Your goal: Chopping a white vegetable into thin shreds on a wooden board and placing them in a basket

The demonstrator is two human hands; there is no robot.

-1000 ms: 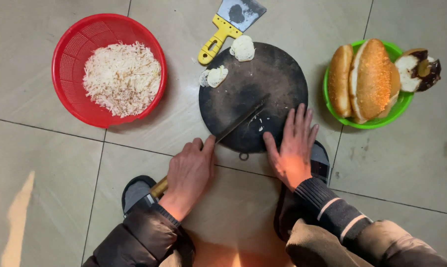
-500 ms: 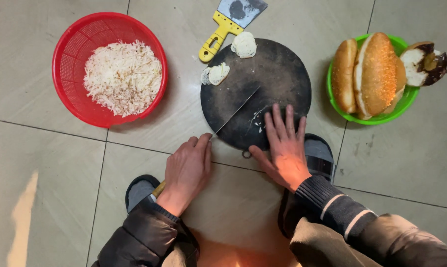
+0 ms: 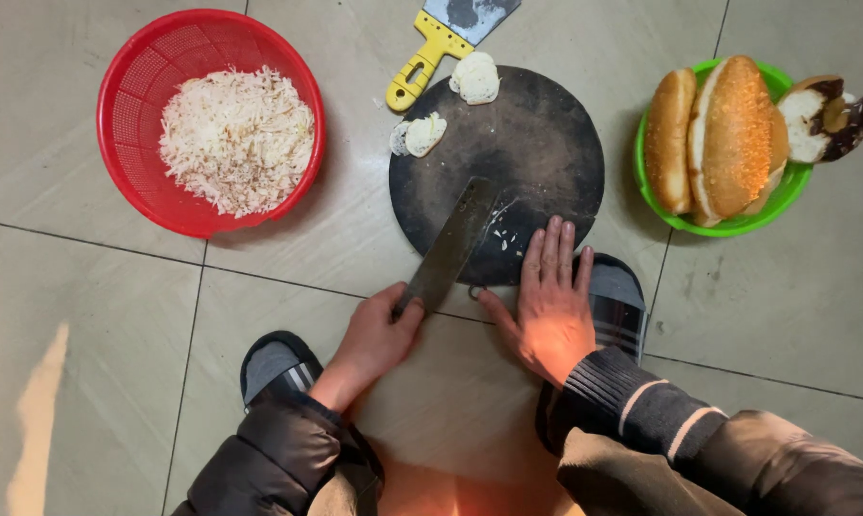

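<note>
Head view, left hand (image 3: pixel 372 336) grip closed on cleaver (image 3: pixel 447 248), right hand (image 3: pixel 546 311) open flat on dark round board (image 3: pixel 536 143).

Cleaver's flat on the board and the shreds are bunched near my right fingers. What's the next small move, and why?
Probably sweep the cleaver in the left hand rightward, gathering the white shreds toward the right hand. The blade lies flat on the round dark board, the bits are scattered just beside it, and the right hand's fingers rest at the board's near edge to receive them.
</note>
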